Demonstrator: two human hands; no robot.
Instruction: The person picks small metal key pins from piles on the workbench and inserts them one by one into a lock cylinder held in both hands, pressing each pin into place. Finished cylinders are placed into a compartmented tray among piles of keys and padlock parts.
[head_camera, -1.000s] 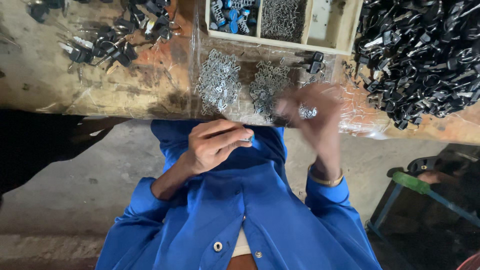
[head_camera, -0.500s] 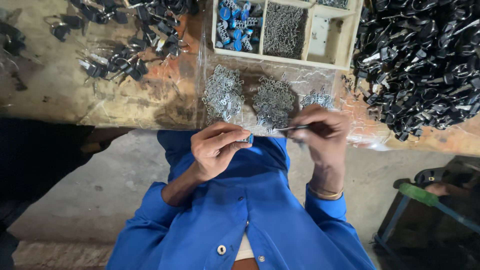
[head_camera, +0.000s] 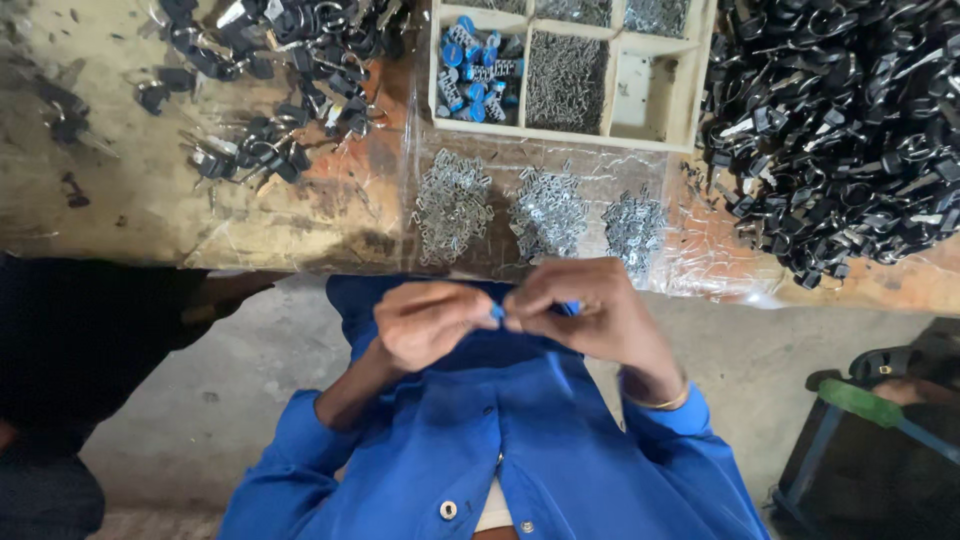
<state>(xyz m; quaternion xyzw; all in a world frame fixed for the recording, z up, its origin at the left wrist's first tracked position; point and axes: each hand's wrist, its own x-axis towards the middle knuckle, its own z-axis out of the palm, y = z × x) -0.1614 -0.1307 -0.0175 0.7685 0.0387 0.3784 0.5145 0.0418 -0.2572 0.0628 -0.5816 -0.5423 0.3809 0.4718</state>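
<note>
Two hands, left hand (head_camera: 425, 322) and right hand (head_camera: 590, 312), pinch one small blue piece (head_camera: 497, 313) between their meeting fingertips; beyond them, three heaps of metal clips (head_camera: 545, 215) lie unused on the surface (head_camera: 130, 200).

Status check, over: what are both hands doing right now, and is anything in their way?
Left hand and right hand pinched together on a small blue part. Metal clip piles just beyond. Nothing between.

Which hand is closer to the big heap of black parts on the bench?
The right hand. It sits below and left of the black heap, apart from it. The left hand is further left, meeting the right at a small blue piece.
</note>
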